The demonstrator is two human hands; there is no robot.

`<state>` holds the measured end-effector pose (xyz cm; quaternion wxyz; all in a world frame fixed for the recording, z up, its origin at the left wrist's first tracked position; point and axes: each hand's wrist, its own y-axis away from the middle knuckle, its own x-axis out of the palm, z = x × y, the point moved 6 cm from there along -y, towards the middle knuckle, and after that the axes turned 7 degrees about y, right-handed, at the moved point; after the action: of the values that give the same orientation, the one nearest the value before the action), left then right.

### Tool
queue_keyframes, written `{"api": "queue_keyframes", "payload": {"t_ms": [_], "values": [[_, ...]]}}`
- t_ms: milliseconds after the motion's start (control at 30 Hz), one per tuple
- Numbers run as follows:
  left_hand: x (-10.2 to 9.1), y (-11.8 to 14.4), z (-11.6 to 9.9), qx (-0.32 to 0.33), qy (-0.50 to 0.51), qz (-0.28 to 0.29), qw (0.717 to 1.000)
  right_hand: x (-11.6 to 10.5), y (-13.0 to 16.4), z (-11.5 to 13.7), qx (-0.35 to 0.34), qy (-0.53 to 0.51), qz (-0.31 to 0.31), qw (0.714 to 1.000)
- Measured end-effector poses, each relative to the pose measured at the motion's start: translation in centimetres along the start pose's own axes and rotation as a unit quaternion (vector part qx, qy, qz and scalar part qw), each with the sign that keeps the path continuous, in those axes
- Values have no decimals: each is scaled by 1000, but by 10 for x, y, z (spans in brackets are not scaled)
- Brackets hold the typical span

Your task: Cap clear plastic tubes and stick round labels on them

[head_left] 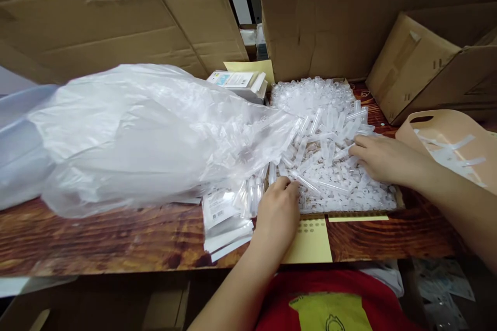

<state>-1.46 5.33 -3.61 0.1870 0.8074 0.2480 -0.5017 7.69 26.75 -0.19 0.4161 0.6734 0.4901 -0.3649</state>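
Note:
A tray (351, 213) on the wooden table is packed with upright clear plastic tubes (310, 94), and several loose tubes (322, 139) lie across their tops. My left hand (276, 213) rests at the tray's front left corner, its fingertips curled on a loose tube (306, 182). My right hand (382, 159) lies palm down on the tubes at the tray's right side, fingers spread among the loose ones. Whether either hand actually grips a tube I cannot tell.
A big crumpled clear plastic bag (132, 134) covers the table's left half. Flat packets (225, 222) lie under its edge. Cardboard boxes (423, 62) stand behind and to the right. A beige bin (446, 129) holding tubes is at the right. Yellow paper (310, 243) lies at the front edge.

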Motion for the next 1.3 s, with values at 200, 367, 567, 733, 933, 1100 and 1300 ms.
{"api": "queue_keyframes", "payload": {"t_ms": [200,367,567,733,933,1100,1300], "values": [[4,1,-7,19,-41,16,999,-17,7,-3,-51,-55,-135,988],[1,-2,-11,38,-43,6,998,-35,33,-12,-17,-319,-326,890],[-20,7,-8,122,114,-125,978,-35,36,23,-56,-469,-376,797],[-36,13,-9,173,323,-202,908,-43,43,43,-63,-510,-375,771],[-38,14,-19,263,369,-217,864,-32,41,52,-60,-607,-325,723],[-42,15,-13,261,453,-171,835,-21,38,65,-95,-757,-207,613],[-28,14,-14,159,716,-96,673,-57,55,75,-144,-630,-330,688]]}}
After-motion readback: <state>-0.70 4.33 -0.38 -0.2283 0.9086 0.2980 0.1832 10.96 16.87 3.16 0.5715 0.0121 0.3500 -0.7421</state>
